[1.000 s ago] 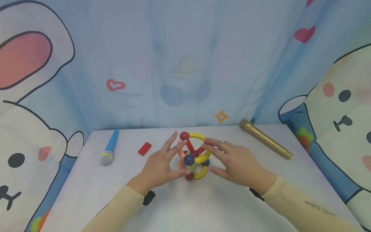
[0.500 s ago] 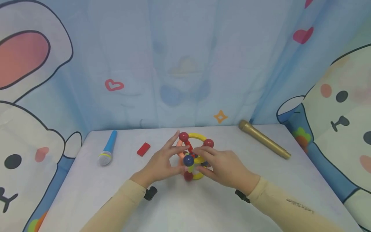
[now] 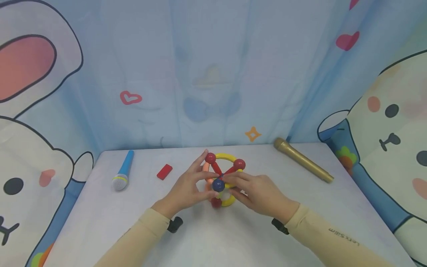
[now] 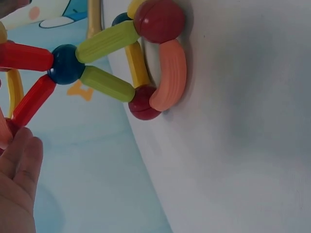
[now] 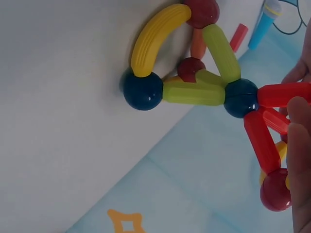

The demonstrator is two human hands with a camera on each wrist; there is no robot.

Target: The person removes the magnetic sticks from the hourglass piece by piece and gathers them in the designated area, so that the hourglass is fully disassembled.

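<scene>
A ball-and-stick building toy (image 3: pixel 216 167) stands mid-table, made of red and blue balls, straight red and green rods, and yellow and orange curved rods. My left hand (image 3: pixel 185 185) lies along its left side with fingers fairly straight, one fingertip at the upper red ball (image 3: pixel 210 158). The thumb is near the front blue ball (image 3: pixel 218 185). My right hand (image 3: pixel 261 193) pinches a yellow curved rod beside that ball; the fingers partly hide it. In the left wrist view, a dark blue ball (image 4: pixel 66 64) joins red rods above to green rods (image 4: pixel 108 41) below.
A blue toy microphone (image 3: pixel 124 170) and a small red block (image 3: pixel 164 172) lie left of the toy. On the right lies a gold microphone (image 3: pixel 303 160). A blue curtain with cartoon figures (image 3: pixel 213 92) hangs behind the white table (image 3: pixel 213 237).
My right hand has moved left from the toy's side to its front blue ball, its fingers drawing closer together. The left hand has moved only slightly. The upper-right red ball has come into sight.
</scene>
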